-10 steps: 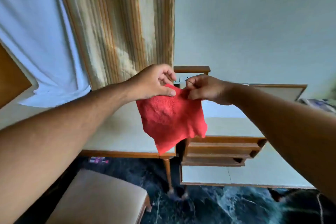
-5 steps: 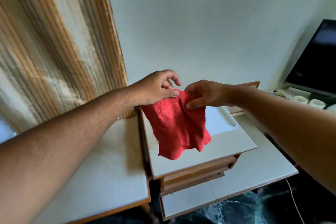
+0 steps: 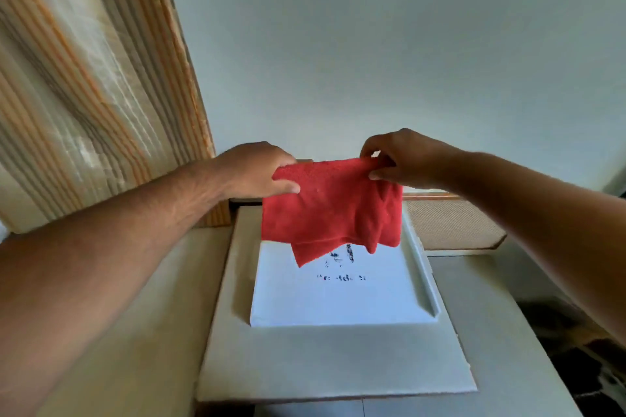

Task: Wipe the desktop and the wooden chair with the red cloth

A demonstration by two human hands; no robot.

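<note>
The red cloth (image 3: 325,206) hangs in the air, stretched flat between both hands and folded over itself. My left hand (image 3: 254,169) pinches its upper left corner. My right hand (image 3: 403,156) pinches its upper right corner. The cloth hangs over the far part of the raised pale desktop (image 3: 332,359). A lower desktop surface (image 3: 142,332) lies to the left, under my left forearm. The wooden chair is not in view.
A white sheet or board with small dark print (image 3: 338,291) lies on the raised desktop, below the cloth. A striped curtain (image 3: 84,78) hangs at the left. A woven panel in a wooden frame (image 3: 454,223) leans at the wall on the right. Dark floor (image 3: 582,349) shows at the right edge.
My hands have moved apart and pulled the cloth out wide and folded. The view has shifted forward over the raised desktop; the chair and the screen at the right have left the view.
</note>
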